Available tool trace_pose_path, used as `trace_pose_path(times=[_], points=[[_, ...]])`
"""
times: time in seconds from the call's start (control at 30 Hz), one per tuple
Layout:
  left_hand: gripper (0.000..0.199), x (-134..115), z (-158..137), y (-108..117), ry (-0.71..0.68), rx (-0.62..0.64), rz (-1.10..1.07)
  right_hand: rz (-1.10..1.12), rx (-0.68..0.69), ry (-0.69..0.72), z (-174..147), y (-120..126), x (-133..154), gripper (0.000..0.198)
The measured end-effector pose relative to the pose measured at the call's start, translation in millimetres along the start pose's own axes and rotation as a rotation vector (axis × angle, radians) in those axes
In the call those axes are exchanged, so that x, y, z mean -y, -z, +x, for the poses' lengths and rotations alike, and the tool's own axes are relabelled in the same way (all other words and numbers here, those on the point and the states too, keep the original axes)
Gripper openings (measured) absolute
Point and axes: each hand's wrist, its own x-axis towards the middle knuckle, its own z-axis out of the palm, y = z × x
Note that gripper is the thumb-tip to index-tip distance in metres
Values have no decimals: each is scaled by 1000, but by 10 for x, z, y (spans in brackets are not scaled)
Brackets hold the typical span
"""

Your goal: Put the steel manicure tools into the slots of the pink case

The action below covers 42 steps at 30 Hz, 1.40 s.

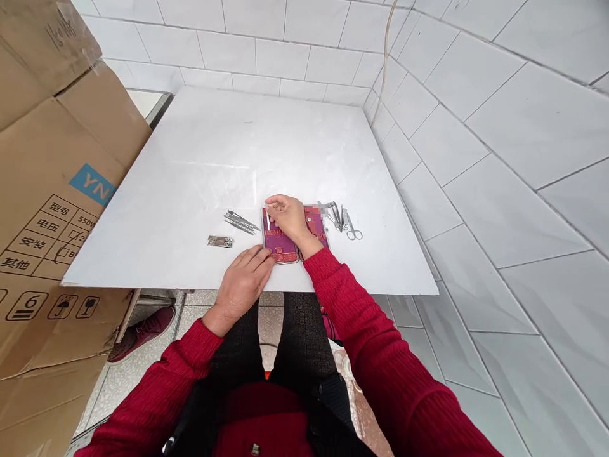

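Observation:
An open manicure case (280, 257) with a red and purple lining and elastic loops lies near the table's front edge. My left hand (243, 278) rests at its lower left corner, fingers stretched out onto the edge, thumb hidden. Over the case's upper left part, my right hand (288, 219) pinches a slim pale tool (268, 221) that points down at the lining. Left of the case lie several thin metal tools (242, 222) and a nail clipper (220, 241). To the right are small scissors (353, 230) beside several metal nippers or clippers (339, 216), partly overlapping.
The white table (214, 146) meets a tiled wall (499, 190) at the back and right. A tall cardboard box (57, 158) stands against its left side. A cable (386, 57) hangs in the corner. Below on the left shows a red shoe (151, 327).

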Motion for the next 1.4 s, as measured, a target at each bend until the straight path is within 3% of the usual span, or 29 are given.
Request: trace_pose_path(times=[0.27, 0.47, 1.4], points=[[21, -9, 12, 27, -15, -8, 37, -376, -82, 213, -40, 46, 52, 29], [22, -2, 4, 17, -14, -2, 31, -563, -62, 180, -95, 44, 112, 35], [25, -10, -7, 4, 14, 11, -4, -783, 64, 194, -241, 52, 263, 36]])
